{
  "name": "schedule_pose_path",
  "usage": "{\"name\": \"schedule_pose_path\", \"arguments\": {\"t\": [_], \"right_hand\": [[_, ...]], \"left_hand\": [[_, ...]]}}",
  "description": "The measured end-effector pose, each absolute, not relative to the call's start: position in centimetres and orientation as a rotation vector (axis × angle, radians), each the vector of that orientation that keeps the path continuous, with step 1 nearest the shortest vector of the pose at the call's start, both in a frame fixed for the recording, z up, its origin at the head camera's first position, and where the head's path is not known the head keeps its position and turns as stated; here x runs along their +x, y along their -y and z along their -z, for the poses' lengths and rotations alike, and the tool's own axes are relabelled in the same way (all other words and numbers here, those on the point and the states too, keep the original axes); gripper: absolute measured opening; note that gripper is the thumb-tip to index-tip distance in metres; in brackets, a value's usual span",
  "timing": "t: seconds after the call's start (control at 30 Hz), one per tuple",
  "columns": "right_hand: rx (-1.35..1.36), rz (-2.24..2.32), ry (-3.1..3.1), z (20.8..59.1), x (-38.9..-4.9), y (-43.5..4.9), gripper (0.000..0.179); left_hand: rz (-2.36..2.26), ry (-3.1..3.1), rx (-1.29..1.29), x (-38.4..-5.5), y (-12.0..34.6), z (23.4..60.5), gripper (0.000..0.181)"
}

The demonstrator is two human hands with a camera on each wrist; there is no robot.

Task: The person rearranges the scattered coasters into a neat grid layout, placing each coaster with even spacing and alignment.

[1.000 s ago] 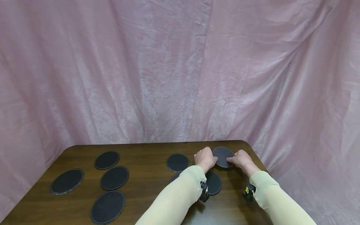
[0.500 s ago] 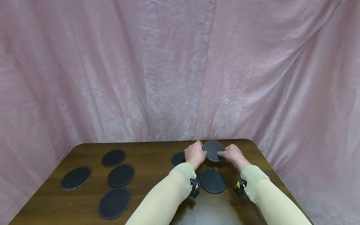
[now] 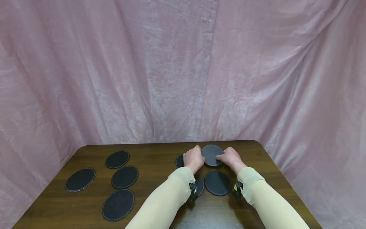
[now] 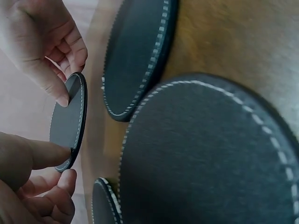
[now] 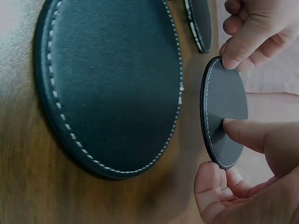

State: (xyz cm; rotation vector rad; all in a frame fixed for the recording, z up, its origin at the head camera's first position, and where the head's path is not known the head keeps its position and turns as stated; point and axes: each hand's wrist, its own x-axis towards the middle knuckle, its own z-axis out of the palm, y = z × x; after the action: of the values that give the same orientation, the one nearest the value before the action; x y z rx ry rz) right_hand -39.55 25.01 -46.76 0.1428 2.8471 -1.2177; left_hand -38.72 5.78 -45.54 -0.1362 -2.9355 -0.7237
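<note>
A round black coaster (image 3: 211,153) with pale stitching is held between both hands near the table's far edge. My left hand (image 3: 194,158) pinches its left edge, the thumb on its upper face. The right hand (image 3: 232,158) grips the opposite edge, its thumb (image 5: 236,128) pressed on the face. Both wrist views show this coaster (image 4: 67,123) tilted up, with the table surface beyond its edge. Just nearer lies another coaster (image 3: 218,183). A second coaster (image 3: 199,185) is partly covered by my left wrist, and a third coaster (image 3: 179,161) by my left hand.
On the left of the brown wooden table (image 3: 154,159) several more coasters lie flat: one at the far left (image 3: 80,179) and a loose column whose nearest coaster (image 3: 118,205) is toward the front. A pink curtain (image 3: 171,70) hangs behind the table.
Both hands have carried the coaster leftward relative to the coasters lying below it. My view has shifted slightly left, and the coasters on the table keep their places.
</note>
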Motion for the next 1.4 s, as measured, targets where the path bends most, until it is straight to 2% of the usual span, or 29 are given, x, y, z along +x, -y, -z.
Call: {"name": "schedule_pose_path", "arguments": {"t": [0.2,0.43,0.6,0.83,1.07,1.23,1.3,1.4], "right_hand": [[0.088,1.134,-2.857,52.7,-44.4,-27.2,0.054],[0.166,1.048,-2.85,56.0,-46.9,-27.8,0.05],[0.094,0.984,-2.888,56.4,-47.1,-27.7,0.048],[0.053,0.834,-2.956,55.7,-46.3,-26.6,0.041],[0.039,0.758,-2.943,55.5,-46.2,-26.5,0.04],[0.034,0.747,-2.952,55.6,-46.6,-26.9,0.048],[0.038,0.752,-2.943,55.5,-46.5,-26.9,0.052],[0.042,0.759,-2.932,55.4,-46.3,-26.7,0.056]], "left_hand": [[0.66,2.966,-0.146,-38.6,-5.7,46.4,0.023],[0.602,2.983,-0.155,-38.0,-5.5,46.7,0.029],[0.594,2.995,-0.186,-38.5,-5.3,47.2,0.025],[0.493,2.957,-0.272,-43.0,-4.7,52.4,0.02],[0.498,2.983,-0.219,-39.6,-3.5,47.3,0.021],[0.411,2.914,-0.245,-42.4,-2.2,50.7,0.024],[0.412,2.926,-0.258,-42.6,-1.9,51.0,0.025],[0.445,2.977,-0.249,-41.1,-2.0,49.3,0.023]]}}
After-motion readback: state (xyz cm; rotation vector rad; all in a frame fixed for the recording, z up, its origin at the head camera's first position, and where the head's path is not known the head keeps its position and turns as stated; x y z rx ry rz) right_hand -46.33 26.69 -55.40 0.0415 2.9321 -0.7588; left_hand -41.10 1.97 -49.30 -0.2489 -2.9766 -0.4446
